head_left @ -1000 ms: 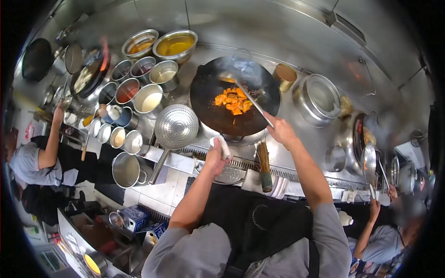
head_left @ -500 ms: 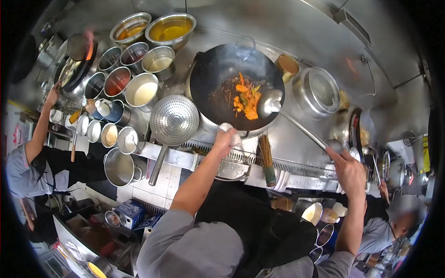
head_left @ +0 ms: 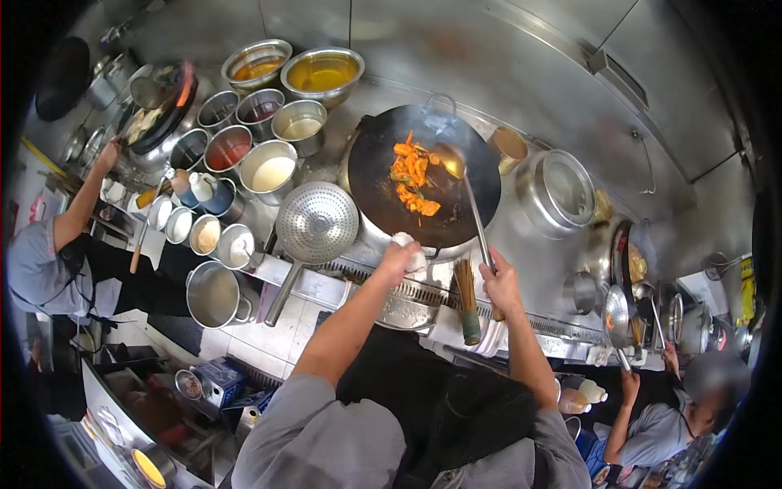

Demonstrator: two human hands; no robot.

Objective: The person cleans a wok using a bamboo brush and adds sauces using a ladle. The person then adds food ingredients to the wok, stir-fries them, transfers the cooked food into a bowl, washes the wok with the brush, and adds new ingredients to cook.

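A large black wok (head_left: 472, 200) sits on the range in front of me, with orange, sauce-coated food pieces (head_left: 414, 165) in its middle. My left hand (head_left: 397, 262) is closed around a folded white cloth (head_left: 414, 254) at the wok's near rim; whether it also grips the wok's handle is hidden. My right hand (head_left: 500, 285) is wrapped around the long handle of a metal ladle (head_left: 476, 213). The ladle's bowl lies inside the wok, just right of the food. Between my hands, a bamboo wok brush (head_left: 467, 301) stands at the counter's front edge.
Left of the wok lie a perforated strainer (head_left: 318, 222), several sauce pots (head_left: 270, 171) and two oil bowls (head_left: 323, 72). A lidded steel pot (head_left: 556, 194) stands at right. Co-workers are at both sides, one (head_left: 45, 265) at left and one (head_left: 656, 416) at right.
My right hand has moved left, bringing the ladle's handle steeper and its bowl further into the wok. The food has shifted and spread. The right-hand co-worker now holds a strainer over the counter.
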